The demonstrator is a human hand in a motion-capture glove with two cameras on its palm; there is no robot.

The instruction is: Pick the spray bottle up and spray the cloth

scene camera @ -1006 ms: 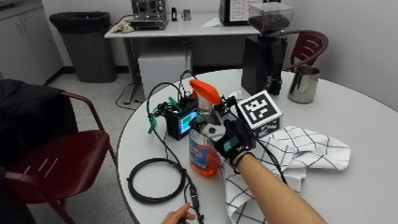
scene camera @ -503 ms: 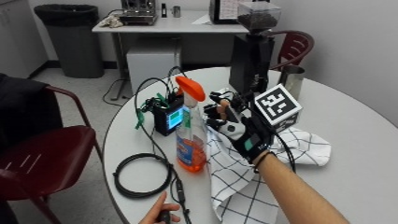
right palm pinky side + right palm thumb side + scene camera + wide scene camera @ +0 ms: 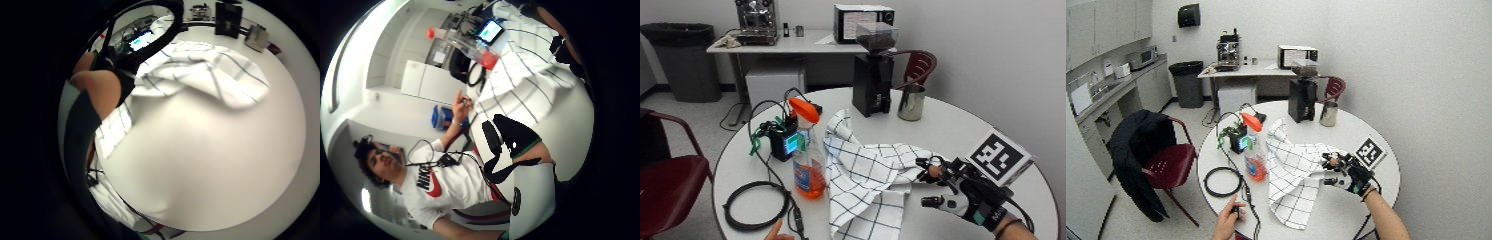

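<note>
Right hand (image 3: 959,197) at cloth's (image 3: 866,175) right edge, fingers curled, seem to pinch the fabric. Bottle (image 3: 808,155) upright on table (image 3: 939,130), just left of cloth, well apart from fingers.

A clear spray bottle (image 3: 808,170) with an orange head and orange liquid stands upright on the round white surface (image 3: 953,135). Just beside it, a white cloth (image 3: 866,180) with a dark grid lies rumpled.

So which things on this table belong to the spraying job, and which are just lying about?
For the job:
spray bottle
checked cloth
gloved right hand, at the cloth's edge

Lying about:
coffee grinder
metal jug
coiled black cable
</note>
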